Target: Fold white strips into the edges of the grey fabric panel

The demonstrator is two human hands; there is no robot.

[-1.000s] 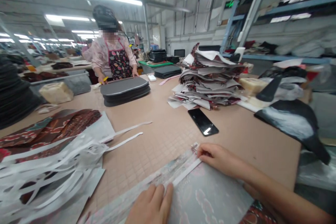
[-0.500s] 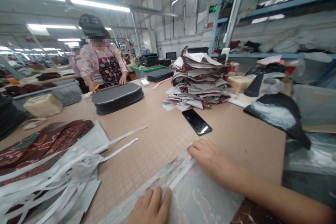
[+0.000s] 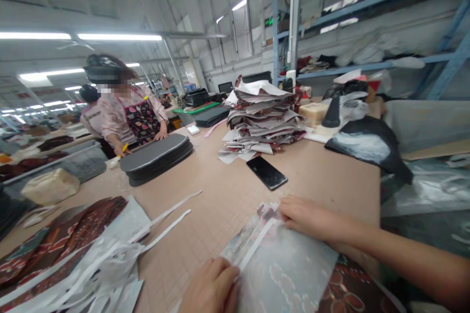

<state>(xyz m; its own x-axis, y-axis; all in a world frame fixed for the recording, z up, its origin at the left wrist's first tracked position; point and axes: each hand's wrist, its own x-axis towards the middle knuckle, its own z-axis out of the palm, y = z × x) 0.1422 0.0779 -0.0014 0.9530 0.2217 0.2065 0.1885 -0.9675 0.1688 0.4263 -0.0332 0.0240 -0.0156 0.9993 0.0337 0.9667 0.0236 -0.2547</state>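
At the lower centre of the frame, a grey-backed cloth [image 3: 293, 264] is lying on the counter [image 3: 330, 181], with a white strip [image 3: 258, 243] running along its crumpled left side. The left hand [image 3: 213, 283] is resting at the strip's lower end, its fingers bending inward over the cloth. The right hand [image 3: 308, 217] is curling at the cloth's upper end, just beside the gathered corner. Both sets of fingertips are hiding, so I cannot tell whether either hand is pinching the cloth or only pressing it.

Between the hands the strip is lying nearly straight, so this stretch is looking settled; whether it is fastened is not showing, and the part below the left hand is staying out of sight. More loose strips [image 3: 113, 266] are spreading over printed pieces at the lower left, and a tall stack of cloth pieces [image 3: 262, 112] is standing at upper centre; the view is not telling which of these are finished.

For moving, counter surface is showing between the left hand and the loose strips, and above the right hand towards the phone [image 3: 267, 172]. On the right, the forearm is crossing the counter's side edge, so elbow room is seeming free there.
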